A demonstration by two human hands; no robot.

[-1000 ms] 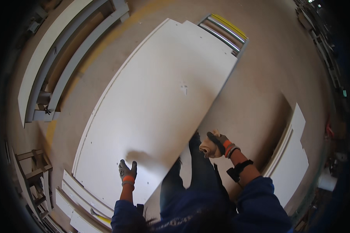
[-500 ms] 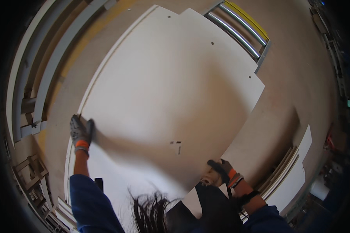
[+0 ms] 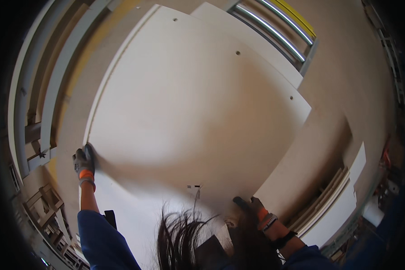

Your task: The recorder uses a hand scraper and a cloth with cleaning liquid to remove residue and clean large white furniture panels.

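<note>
A large white panel with several small dark holes along its far end stretches out in front of me. On its left edge is my left hand, gloved in grey with an orange cuff; the thumb lies on top and the fingers wrap the edge. My right hand, in a matching glove, grips the near right edge, its thumb over the top face. Hair hides part of that hand and the near end of the panel. A second white panel shows underneath, past the far edge.
Beyond the panels stands a roller conveyor with a yellow side rail. Long grey-white beams run along the left, above a wooden frame. Stacked boards lean at the right.
The top panel has slid toward me, with both hands on it, baring more of the panel beneath at the far end. My left hand has come lower and nearer.
</note>
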